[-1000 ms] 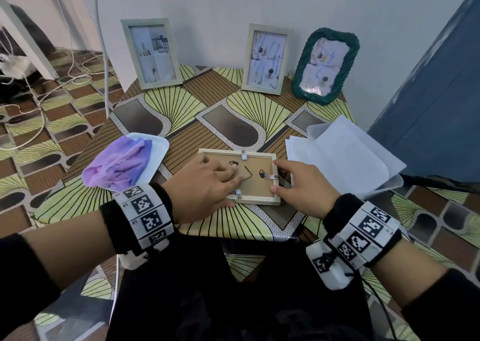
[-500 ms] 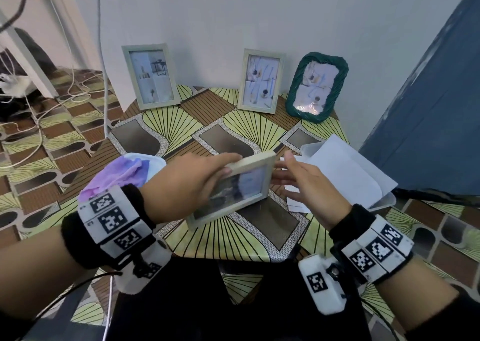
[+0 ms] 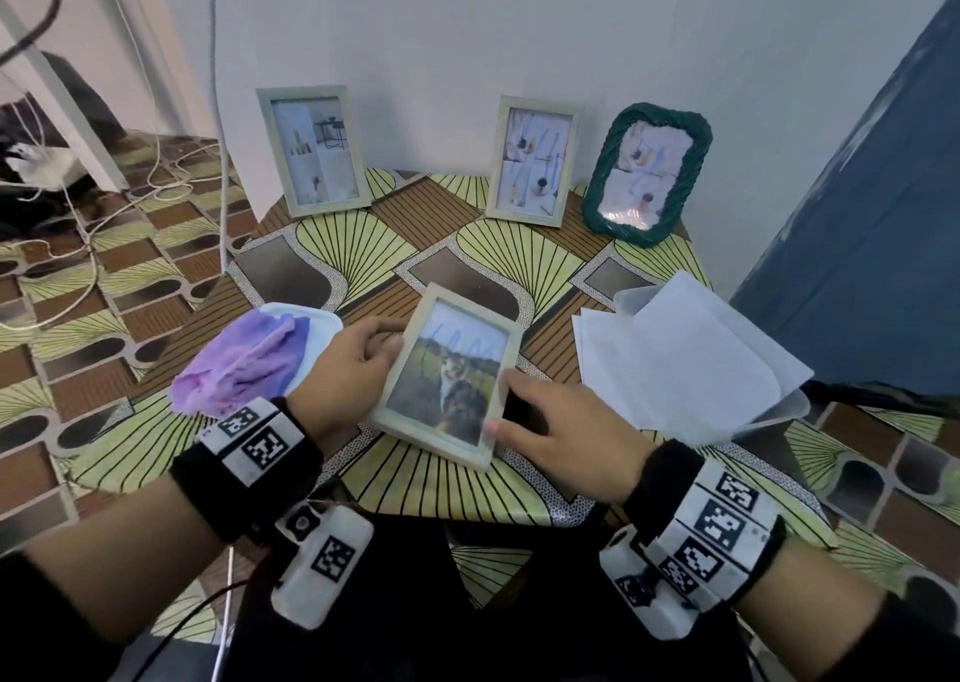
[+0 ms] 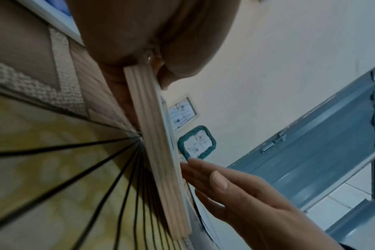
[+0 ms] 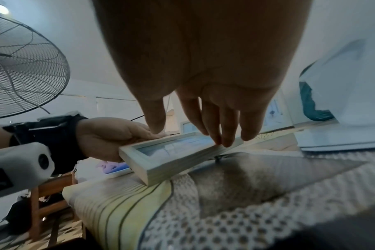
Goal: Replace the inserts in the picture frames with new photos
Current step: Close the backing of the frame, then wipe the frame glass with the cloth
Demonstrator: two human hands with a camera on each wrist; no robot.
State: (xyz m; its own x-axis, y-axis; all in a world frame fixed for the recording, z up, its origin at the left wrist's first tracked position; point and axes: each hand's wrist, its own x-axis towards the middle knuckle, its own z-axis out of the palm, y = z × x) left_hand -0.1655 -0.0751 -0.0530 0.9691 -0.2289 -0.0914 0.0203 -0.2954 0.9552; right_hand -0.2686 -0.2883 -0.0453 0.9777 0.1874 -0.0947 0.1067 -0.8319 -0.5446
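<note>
Holding the pale picture frame [image 3: 447, 377] face up and tilted over the near middle of the table [image 3: 337, 244], you have it by its two long edges. Your left hand [image 3: 353, 364] pinches the left edge, thumb on the front and fingers behind. Your right hand [image 3: 550, 434] lies with straight fingers [image 5: 216, 125] against the right rim, steadying without clasping; whether its thumb tucks under is hard to tell. The photo [image 3: 449, 369] behind the pane shows an animal in a field.

Treat the frame as light and stiff, but with a breakable, slippery front, so keep your hold on the wooden rim and off the pane. To the right, a clear plastic tray [image 3: 774, 411] holds loose white sheets [image 3: 675, 354]. To the left, a shallow white dish [image 3: 319, 320] carries a crumpled purple cloth [image 3: 239, 364]. Three more frames lean on the far wall: two pale ones [image 3: 311, 148] [image 3: 532, 161] and a green one [image 3: 644, 177].
</note>
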